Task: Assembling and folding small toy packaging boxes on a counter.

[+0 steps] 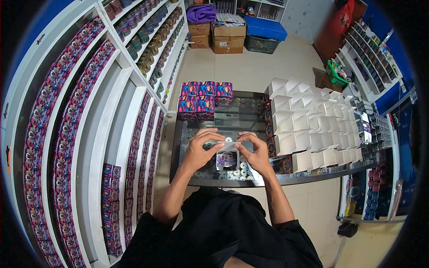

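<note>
In front of me on the glass-topped counter stands a small open carton with a dark-labelled jar inside it. My left hand pinches the left end of the carton's pale lid flap between thumb and fingers. The flap's right end is pinched the same way by my right hand. My fingers hide part of the carton's upper edge. White round lids or rolls show around and below the carton, seemingly under the glass.
Closed colourful boxes are stacked at the counter's far left. Many open cartons with raised white flaps fill its right side. A tall white shelf with rows of boxes stands left. Cardboard boxes and a dark crate sit at the back.
</note>
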`<state>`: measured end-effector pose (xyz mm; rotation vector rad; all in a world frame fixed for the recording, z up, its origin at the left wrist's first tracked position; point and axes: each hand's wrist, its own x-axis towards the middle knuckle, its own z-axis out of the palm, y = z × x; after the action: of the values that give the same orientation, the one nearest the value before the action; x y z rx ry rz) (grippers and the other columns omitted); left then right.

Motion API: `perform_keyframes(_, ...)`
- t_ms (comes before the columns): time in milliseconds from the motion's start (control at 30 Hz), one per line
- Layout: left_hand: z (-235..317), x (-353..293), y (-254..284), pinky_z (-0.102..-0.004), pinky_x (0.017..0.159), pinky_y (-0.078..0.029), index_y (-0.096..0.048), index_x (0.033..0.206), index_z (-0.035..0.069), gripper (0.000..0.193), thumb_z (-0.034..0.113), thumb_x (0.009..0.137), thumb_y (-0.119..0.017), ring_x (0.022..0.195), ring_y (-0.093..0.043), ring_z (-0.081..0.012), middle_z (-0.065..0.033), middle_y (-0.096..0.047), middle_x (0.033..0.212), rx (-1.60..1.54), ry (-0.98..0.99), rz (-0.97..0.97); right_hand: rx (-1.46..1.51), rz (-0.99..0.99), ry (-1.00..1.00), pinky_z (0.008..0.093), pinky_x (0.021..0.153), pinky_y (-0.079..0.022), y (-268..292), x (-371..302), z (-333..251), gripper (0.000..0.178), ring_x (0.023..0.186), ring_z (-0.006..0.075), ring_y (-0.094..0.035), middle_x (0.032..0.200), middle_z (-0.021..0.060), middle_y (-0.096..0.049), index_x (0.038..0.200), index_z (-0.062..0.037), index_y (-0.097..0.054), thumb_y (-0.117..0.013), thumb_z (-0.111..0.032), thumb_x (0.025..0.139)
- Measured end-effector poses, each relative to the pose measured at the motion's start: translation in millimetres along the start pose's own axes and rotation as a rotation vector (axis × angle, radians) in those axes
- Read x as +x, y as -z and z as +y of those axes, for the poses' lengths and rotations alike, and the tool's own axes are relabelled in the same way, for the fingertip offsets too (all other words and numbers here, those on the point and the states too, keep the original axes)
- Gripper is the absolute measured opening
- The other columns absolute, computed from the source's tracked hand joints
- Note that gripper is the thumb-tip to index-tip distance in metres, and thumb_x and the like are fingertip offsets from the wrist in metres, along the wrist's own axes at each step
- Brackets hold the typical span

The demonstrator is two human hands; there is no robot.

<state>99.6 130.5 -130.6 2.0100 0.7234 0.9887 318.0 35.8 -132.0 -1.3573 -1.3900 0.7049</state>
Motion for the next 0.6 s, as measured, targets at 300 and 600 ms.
perform_keyframes(300, 8, 3, -2, -0.0362, 0.092, -0.054, -0.08, 0.109, 0.004, 0.019, 0.007, 0.09, -0.083, 0.098, -0.072, -0.0226, -0.0101, -0.078, 0.103, -0.111, 0.203, 0.002, 0.111, 0.035, -0.093, 0.0321, 0.096, -0.054, -2, 0, 7, 0.018, 0.113, 0.0183, -0.066, 0.119, 0.0124, -0.071, 0.11, 0.001, -0.073, -0.08, 0.0, 0.093)
perform_keyframes(600, 0, 5, -6, -0.038, 0.095, -0.053, -0.079, 0.104, 0.002, 0.013, 0.004, 0.091, -0.08, 0.103, -0.07, -0.0241, -0.0095, -0.077, 0.102, -0.147, 0.099, 0.003, 0.165, 0.033, -0.034, 0.0372, 0.102, -0.05, -3, 5, 16, 0.011, 0.112, 0.0247, -0.067, 0.105, 0.0105, -0.073, 0.104, -0.0003, -0.074, -0.077, -0.001, 0.093)
